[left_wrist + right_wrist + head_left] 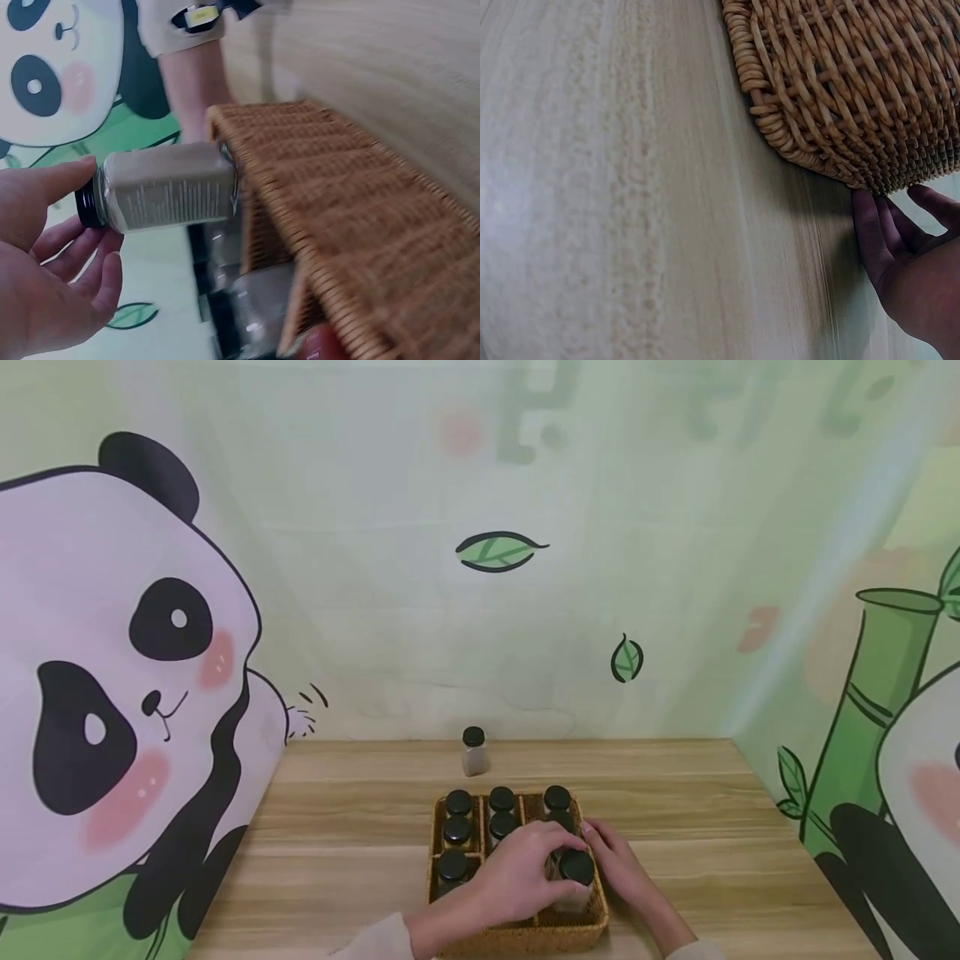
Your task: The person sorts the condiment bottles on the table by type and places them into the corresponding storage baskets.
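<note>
In the head view my left hand (521, 868) pinches a glass jar by its black lid (577, 867) over the front right compartment of a wicker basket (551, 937). The left wrist view shows the jar (169, 187) full of greyish powder, thumb and fingers around its lid, its base at the basket's rim (259, 187). Against the basket's right side rests my right hand (622, 864); in the right wrist view its extended fingers (870, 232) touch the woven wall (840, 82). More black-lidded jars (452, 865) stand in the basket compartments, some partly hidden by my left hand.
A single black-lidded jar (474, 753) stands on the wooden table (345, 860) behind the basket, close to the backdrop (375, 635). Panda-printed cloth walls border the table at the left, back and right.
</note>
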The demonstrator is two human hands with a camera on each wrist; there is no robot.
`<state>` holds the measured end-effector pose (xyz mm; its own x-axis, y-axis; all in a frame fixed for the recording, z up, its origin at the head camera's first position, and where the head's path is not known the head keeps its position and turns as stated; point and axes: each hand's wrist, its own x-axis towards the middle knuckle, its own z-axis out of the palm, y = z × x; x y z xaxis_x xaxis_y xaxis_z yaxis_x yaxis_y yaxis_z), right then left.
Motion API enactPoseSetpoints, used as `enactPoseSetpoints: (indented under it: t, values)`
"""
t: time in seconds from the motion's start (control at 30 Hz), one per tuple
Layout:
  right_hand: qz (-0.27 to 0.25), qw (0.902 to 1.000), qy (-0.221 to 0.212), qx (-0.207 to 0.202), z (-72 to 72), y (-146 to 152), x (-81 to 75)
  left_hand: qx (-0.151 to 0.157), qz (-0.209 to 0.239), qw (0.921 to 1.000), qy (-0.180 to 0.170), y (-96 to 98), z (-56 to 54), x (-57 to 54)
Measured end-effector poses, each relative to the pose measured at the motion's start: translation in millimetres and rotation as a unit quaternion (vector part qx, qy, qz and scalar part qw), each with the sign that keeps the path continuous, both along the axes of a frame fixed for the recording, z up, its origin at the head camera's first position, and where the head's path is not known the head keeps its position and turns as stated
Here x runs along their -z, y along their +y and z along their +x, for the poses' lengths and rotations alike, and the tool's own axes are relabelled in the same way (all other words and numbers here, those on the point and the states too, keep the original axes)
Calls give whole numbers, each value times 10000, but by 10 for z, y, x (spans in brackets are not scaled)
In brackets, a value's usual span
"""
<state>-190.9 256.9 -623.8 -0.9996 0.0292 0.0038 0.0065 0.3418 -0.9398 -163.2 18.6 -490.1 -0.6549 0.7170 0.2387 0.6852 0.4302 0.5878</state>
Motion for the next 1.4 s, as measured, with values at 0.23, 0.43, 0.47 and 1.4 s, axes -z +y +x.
enactPoseSetpoints:
  t: [0.23, 0.43, 0.47, 1.4]
  values:
    - [-18, 10000, -68, 41, 7, -10, -2, -120, -24, 9998, -173, 80, 12, 236]
    - [17, 9999, -114, 50, -1, -11, -8, -206, -124, 9997, 13, 156, 14, 378]
    - [11, 9999, -115, 57, -3, -10, -3, -203, -140, 9997, 88, 167, 19, 403]
    - [-25, 10000, -32, 64, 29, -35, -38, -487, -535, 9919, 1043, 211, 169, 535]
